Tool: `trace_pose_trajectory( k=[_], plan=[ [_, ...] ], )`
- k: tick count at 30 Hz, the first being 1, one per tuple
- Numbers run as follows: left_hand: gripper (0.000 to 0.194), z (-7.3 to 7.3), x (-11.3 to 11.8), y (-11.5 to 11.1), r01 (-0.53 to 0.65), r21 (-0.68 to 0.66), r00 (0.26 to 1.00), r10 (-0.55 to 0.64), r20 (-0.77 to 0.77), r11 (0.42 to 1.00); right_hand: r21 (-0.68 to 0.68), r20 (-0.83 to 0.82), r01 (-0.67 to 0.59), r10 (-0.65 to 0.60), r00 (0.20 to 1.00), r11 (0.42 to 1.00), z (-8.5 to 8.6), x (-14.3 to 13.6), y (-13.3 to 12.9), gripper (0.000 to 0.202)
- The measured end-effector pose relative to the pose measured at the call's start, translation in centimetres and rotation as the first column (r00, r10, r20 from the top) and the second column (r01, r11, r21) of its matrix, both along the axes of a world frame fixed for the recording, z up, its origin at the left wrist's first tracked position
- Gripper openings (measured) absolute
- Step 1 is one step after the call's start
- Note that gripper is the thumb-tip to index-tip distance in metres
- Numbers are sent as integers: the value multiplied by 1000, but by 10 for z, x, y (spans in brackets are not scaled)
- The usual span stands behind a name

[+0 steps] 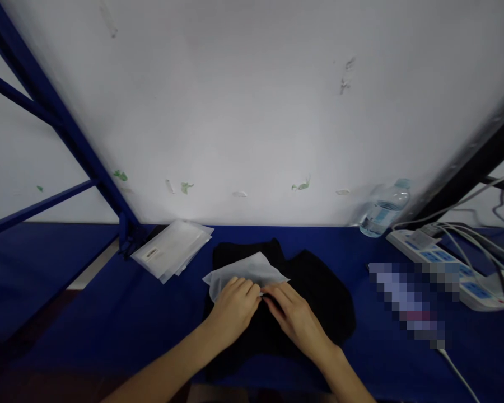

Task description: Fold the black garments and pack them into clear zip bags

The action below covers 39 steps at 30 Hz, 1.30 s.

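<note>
A translucent bag lies at the centre, on black cloth, its near edge under the fingers and a peak of film pointing to 12 o'clock. The cloth spreads past the bag at 1, 3 and 6 o'clock and reaches down toward the near edge of the blue surface. A broad band of that surface runs from 7 to 9 o'clock; a narrower one lies between cloth and wall at 12. Stacked translucent pouches sit near at 10 o'clock, beside the foot of a blue frame. A tilted bottle stands at 2, by the wall; a power strip with cables and a pixelated item fill the 3 o'clock side.

The left hand comes from 7 o'clock, fingers curled and clamped on the bag. The right hand comes from 5, thumb and fingertips pinching the same edge. Their fingertips nearly meet, knuckles upward.
</note>
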State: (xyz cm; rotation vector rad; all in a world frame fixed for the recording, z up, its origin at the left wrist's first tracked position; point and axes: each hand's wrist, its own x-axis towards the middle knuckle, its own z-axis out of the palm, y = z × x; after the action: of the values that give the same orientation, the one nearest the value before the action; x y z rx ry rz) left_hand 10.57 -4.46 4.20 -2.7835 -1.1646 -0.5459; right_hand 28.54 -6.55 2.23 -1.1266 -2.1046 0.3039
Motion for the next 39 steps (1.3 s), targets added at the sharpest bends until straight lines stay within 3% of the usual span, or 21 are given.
trace_pose_trajectory(
  k=[6,14,17,20,25,30,34,39],
  plan=[
    [22,-3,-8,-4,46,-45,999,-46,-9,998,43,103,122,-126,987,992,-10,12,6,25],
    [25,-21,-85,-47,31,-73,996,-36,-78,997,66,251,141,-153,956,988,-21,12,7,23],
    [22,-22,-100,-55,-32,-77,998,29,-50,996,36,229,93,-99,968,995,-21,15,4,24],
    [39,-12,-96,-49,-107,-116,994,108,4,987,-21,137,98,-94,986,995,-15,22,9,28],
    [49,-2,-70,-16,-76,-177,996,81,24,981,-172,21,337,-339,941,926,-6,20,42,25],
    [53,-21,-63,5,-70,-164,998,69,-13,984,-210,171,451,-422,890,867,-11,0,62,42],
    [58,-34,-70,4,-120,-145,992,115,-47,982,-164,204,454,-420,884,876,-17,-5,59,36],
    [60,-38,-70,3,-138,-145,990,130,-61,980,-105,199,432,-407,891,896,-24,-3,57,32]
  ],
)
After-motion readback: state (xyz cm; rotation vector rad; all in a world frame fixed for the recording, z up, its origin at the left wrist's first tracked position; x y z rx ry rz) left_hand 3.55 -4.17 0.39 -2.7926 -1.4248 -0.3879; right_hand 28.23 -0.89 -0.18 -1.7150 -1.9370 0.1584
